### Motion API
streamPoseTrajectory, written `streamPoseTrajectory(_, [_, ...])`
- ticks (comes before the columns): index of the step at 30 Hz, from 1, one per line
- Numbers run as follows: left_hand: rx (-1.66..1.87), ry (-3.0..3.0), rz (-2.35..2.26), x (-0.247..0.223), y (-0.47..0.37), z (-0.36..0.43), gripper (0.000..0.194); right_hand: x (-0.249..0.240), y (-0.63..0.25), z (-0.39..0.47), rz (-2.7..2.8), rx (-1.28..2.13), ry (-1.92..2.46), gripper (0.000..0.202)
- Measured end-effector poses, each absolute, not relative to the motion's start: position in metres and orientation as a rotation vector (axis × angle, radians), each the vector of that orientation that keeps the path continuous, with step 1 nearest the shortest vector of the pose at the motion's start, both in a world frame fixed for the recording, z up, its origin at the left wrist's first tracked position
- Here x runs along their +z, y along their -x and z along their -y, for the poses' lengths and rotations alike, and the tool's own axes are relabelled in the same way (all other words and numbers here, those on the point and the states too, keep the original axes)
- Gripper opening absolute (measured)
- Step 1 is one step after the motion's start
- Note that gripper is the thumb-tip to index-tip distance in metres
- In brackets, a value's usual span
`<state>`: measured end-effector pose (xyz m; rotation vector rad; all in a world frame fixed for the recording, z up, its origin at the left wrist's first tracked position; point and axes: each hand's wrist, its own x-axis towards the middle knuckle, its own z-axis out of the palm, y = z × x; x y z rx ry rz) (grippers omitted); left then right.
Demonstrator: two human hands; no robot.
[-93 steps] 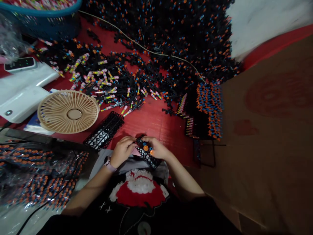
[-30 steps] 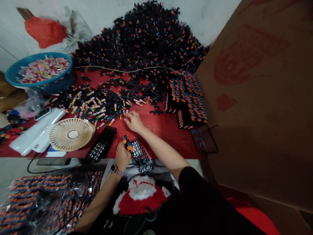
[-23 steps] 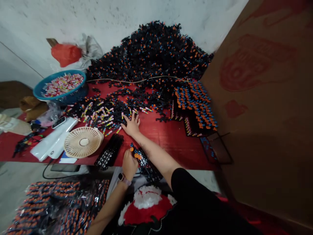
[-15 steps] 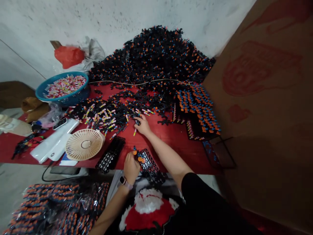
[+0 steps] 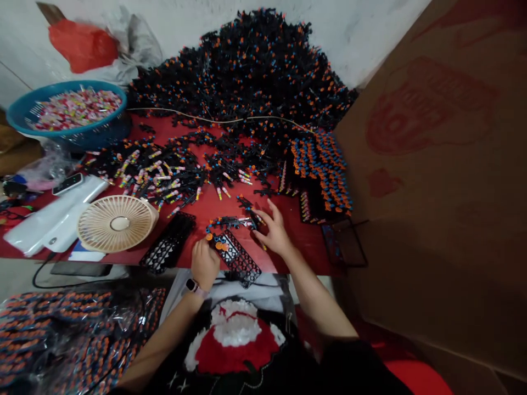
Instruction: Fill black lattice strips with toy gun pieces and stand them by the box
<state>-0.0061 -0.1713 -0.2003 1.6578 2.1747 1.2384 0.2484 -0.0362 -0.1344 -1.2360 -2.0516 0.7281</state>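
Note:
A black perforated rack [image 5: 242, 258] slants at the table's front edge, a few orange-tipped pieces [image 5: 221, 246] standing at its upper left end. My left hand [image 5: 205, 262] is closed around that end; its fingertips are partly hidden. To the right, my right hand [image 5: 272, 229] has thumb and fingers bent around a small black toy gun [image 5: 255, 220] with a yellow end. Other black toy guns [image 5: 230, 221] lie on the red tabletop between my hands. A second black rack [image 5: 169, 241] rests to the left of my left hand.
Loose toy guns with pink-and-yellow tubes [image 5: 160, 178] spread ahead, before a tall black heap [image 5: 263, 71]. Filled racks [image 5: 321, 175] stand right, beside a cardboard box [image 5: 411, 192]. Left are a beige fan [image 5: 119, 224] and a blue basket [image 5: 102, 125]. Bagged pieces [image 5: 74, 334] lie below.
My right hand has come back from the loose pile toward the rack, carrying a toy gun. Several toy guns now lie beyond the rack. My left hand stays at the rack while the view shifts.

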Motion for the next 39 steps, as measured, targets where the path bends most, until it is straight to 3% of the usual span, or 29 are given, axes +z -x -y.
streamPoseTrajectory(4, [1.230,-1.668,-2.211,-0.197,0.007,0.169,0.019,-0.146,-0.260,0.077,1.717,0.709,1.479,0.044])
streamPoseTrajectory(10, [1.191,-1.662,-2.176,-0.192,0.010,0.171,0.021,-0.164,-0.255,0.105,1.775,0.599,1.472,0.029])
streamPoseTrajectory(17, [1.121,-1.610,-2.220,-0.189,0.005,0.171,0.022,-0.154,-0.212,0.134,1.589,1.188,1.202,0.029])
streamPoseTrajectory(20, [1.089,-1.561,-2.238,-0.189,0.004,0.171,0.025,-0.155,-0.185,0.142,1.671,1.246,1.060,0.027])
streamPoseTrajectory(28, [1.004,-1.678,-2.201,-0.190,0.008,0.172,0.035,-0.163,-0.171,0.141,2.045,0.937,1.038,0.020])
streamPoseTrajectory(35, [0.927,-1.711,-2.185,-0.190,0.012,0.175,0.029,-0.154,-0.157,0.148,2.499,0.602,1.055,0.028])
streamPoseTrajectory(39, [0.965,-1.731,-2.164,-0.190,0.012,0.175,0.031,-0.146,-0.154,0.146,2.669,0.556,0.985,0.023])
